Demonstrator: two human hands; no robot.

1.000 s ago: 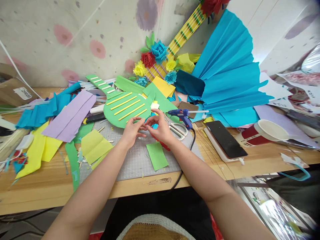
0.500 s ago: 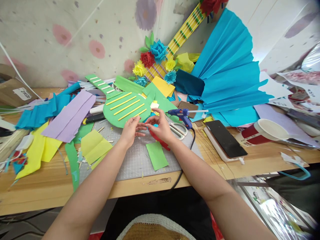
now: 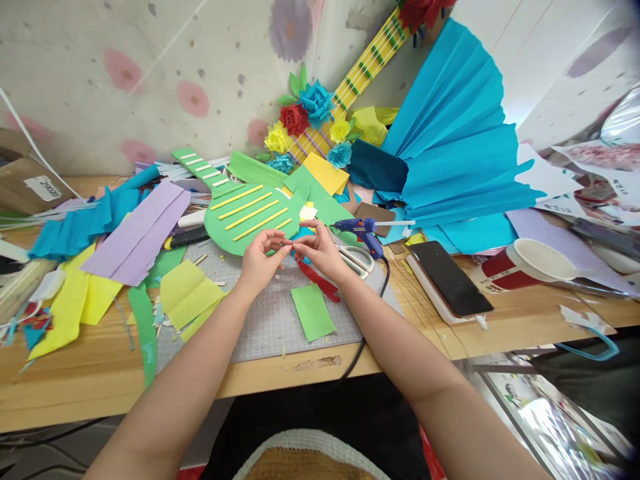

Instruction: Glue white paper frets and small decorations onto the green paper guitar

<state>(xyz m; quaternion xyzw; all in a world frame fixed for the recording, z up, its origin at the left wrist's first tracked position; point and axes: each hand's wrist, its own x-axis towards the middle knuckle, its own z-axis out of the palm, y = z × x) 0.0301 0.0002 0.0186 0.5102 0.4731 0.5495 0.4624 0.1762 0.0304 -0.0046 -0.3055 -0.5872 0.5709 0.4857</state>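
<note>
My left hand point(image 3: 263, 259) and my right hand point(image 3: 323, 252) meet over the cutting mat point(image 3: 265, 327), fingertips pinched together. A small bit of red paper point(image 3: 290, 244) shows between them; the fingers cover most of it. Below my right hand a red crepe paper strip point(image 3: 323, 283) hangs or lies; whether it joins the pinched bit, I cannot tell. Just behind the hands is a green paper guitar shape point(image 3: 250, 217) with yellow strips. A blue glue gun point(image 3: 363, 230) and grey-handled scissors point(image 3: 359, 260) lie right of my right hand. A green paper piece point(image 3: 313, 312) lies in front.
Yellow point(image 3: 187, 290) and purple paper point(image 3: 137, 233) lie to the left. A phone point(image 3: 450, 277) and a paper cup point(image 3: 525, 263) stand at right. Behind, a flowered yellow guitar point(image 3: 367, 63) and a blue pleated paper fan point(image 3: 455, 133) lean by the wall. The glue gun cord point(image 3: 370, 327) crosses the table edge.
My fingers have drawn into a tighter pinch, and the red bit between them now shows more. More of the red strip is visible below my right hand.
</note>
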